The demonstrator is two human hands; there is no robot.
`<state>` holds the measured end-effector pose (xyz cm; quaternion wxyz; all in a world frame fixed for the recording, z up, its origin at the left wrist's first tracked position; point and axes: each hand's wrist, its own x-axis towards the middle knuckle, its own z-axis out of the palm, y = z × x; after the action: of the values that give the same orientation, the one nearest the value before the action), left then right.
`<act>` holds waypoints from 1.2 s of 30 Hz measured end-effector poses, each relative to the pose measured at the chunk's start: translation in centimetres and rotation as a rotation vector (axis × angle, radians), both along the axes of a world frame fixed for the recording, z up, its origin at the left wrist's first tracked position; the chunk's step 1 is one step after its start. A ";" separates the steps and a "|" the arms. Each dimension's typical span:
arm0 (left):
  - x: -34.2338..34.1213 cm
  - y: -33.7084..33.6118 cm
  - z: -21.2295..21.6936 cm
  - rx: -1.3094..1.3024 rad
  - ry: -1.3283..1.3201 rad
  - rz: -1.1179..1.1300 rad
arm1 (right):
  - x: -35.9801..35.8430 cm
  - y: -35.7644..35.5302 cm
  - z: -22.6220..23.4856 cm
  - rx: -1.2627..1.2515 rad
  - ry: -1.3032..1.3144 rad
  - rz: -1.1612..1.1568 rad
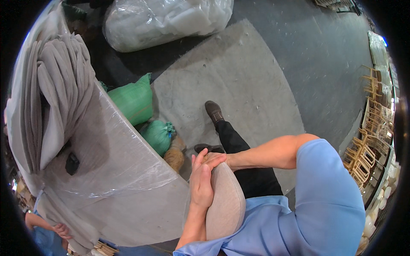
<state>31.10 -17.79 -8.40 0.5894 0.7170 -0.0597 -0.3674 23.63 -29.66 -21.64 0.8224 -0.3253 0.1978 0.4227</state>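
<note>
A beige cushion (226, 200) is pressed against my body, standing on edge. My left hand (200, 183) lies flat along its left face, fingers together and pointing up. My right hand (215, 158) wraps over the cushion's top end, fingers curled on it, the forearm coming in from the right. Both hands hold the cushion between them.
A table wrapped in clear plastic (115, 170) is at my left, with a stack of grey fabric (55, 94) and a small black object (71, 163) on it. Green sacks (134, 100) sit beside it. A big clear bag of white stuffing (166, 19) lies beyond. Wooden chair frames (369, 136) stand right. Another person's hand (62, 230) shows at lower left.
</note>
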 end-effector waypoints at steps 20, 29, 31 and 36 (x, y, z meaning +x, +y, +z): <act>-5.7 5.3 3.0 0.514 -0.671 0.033 | 0.4 -4.7 4.0 0.094 0.279 -0.159; -14.9 15.8 4.1 0.647 -0.411 0.265 | 3.9 -3.3 13.5 -0.086 0.042 -0.037; -15.1 16.7 4.3 0.594 -0.314 0.297 | 4.6 -1.9 15.8 -0.014 -0.010 -0.001; -17.2 17.9 5.8 0.263 0.141 0.616 | 6.9 1.8 19.0 -0.026 -0.143 0.152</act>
<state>13.88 0.07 -2.60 0.5779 0.7439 0.2487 -0.2254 30.55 -27.84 -2.65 0.7956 -0.3793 0.1190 0.4572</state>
